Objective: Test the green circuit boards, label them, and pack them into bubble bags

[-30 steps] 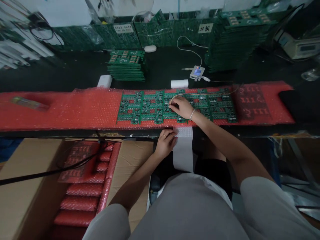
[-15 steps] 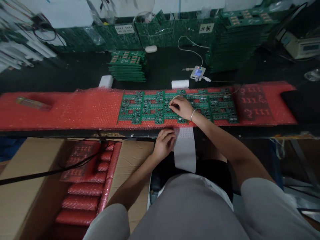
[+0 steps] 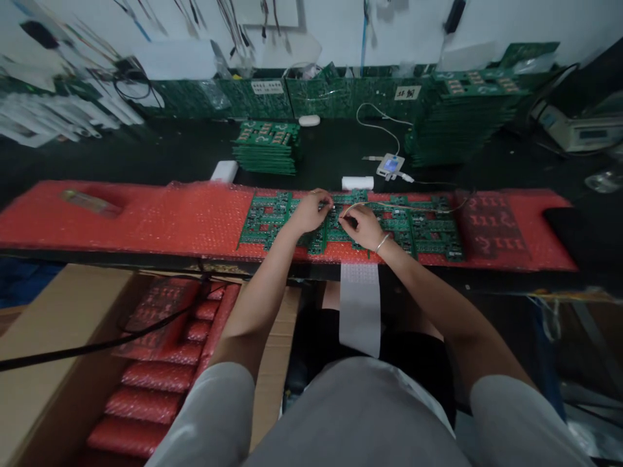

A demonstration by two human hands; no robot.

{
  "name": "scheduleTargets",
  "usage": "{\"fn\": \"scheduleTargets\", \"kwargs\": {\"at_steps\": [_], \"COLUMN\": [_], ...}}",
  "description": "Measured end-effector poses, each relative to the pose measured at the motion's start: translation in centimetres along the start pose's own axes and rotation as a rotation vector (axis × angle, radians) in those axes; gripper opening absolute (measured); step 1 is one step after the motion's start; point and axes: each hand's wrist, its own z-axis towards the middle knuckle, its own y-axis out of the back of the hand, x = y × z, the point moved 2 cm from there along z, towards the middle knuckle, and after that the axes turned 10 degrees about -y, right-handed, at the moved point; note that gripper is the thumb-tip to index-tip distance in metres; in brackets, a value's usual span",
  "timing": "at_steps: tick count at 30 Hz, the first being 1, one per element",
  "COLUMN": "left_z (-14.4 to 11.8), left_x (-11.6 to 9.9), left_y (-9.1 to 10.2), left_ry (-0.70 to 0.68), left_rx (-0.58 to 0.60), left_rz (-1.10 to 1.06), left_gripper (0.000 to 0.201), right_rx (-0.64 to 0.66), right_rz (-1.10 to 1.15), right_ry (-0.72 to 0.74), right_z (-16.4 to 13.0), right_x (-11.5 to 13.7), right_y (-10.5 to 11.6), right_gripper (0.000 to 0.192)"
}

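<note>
Both my hands are over a row of green circuit boards (image 3: pixel 265 220) lying on red bubble wrap (image 3: pixel 195 214). My left hand (image 3: pixel 311 213) is pinched closed above the middle boards; whatever its fingertips hold is too small to make out. Just to its right, my right hand (image 3: pixel 364 227) is closed on the end of a thin pale cable (image 3: pixel 423 208), which runs over the boards to the right. Below the table edge hangs a white sheet of small labels (image 3: pixel 359 298), between my arms.
A small lit device (image 3: pixel 390 166) with plugged leads lies behind the boards. Stacks of green boards (image 3: pixel 267 152) stand further back, a taller stack (image 3: pixel 452 123) at right. At lower left, an open carton (image 3: pixel 53 350) holds red bubble-wrapped packs (image 3: pixel 146 402).
My left hand has moved up from the label sheet at the table edge to the boards, beside my right hand. My right hand stays over the boards with the cable. The view has tilted up.
</note>
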Motion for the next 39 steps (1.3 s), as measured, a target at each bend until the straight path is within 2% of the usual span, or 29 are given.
{"fn": "scheduleTargets", "kwargs": {"at_steps": [6, 13, 20, 27, 30, 34, 39], "left_z": [0.8, 2.3, 2.9, 2.9, 2.4, 0.3, -2.7], "left_x": [0.4, 1.2, 1.2, 0.8, 0.5, -0.4, -2.0], "left_y": [-0.8, -1.6, -1.9, -2.4, -2.3, -1.9, -2.5], "left_ry": [-0.009, -0.028, -0.031, -0.016, -0.016, -0.009, -0.101], "left_rx": [0.166, 0.273, 0.37, 0.364, 0.318, 0.22, 0.27], "left_rz": [0.024, 0.164, 0.27, 0.345, 0.336, 0.296, 0.421], "left_gripper": [0.016, 0.023, 0.024, 0.021, 0.022, 0.04, 0.045], "right_rx": [-0.146, -0.124, -0.117, -0.123, -0.12, -0.148, -0.175], "right_rz": [0.088, 0.084, 0.101, 0.113, 0.116, 0.146, 0.19], "right_ry": [-0.152, -0.168, -0.197, -0.202, -0.214, -0.234, -0.262], "right_z": [0.1, 0.2, 0.1, 0.1, 0.1, 0.1, 0.1], "right_x": [-0.5, -0.4, -0.4, -0.4, -0.5, -0.7, -0.9], "right_y": [0.6, 0.6, 0.6, 0.6, 0.6, 0.6, 0.6], "right_gripper": [0.014, 0.013, 0.011, 0.011, 0.011, 0.014, 0.018]}}
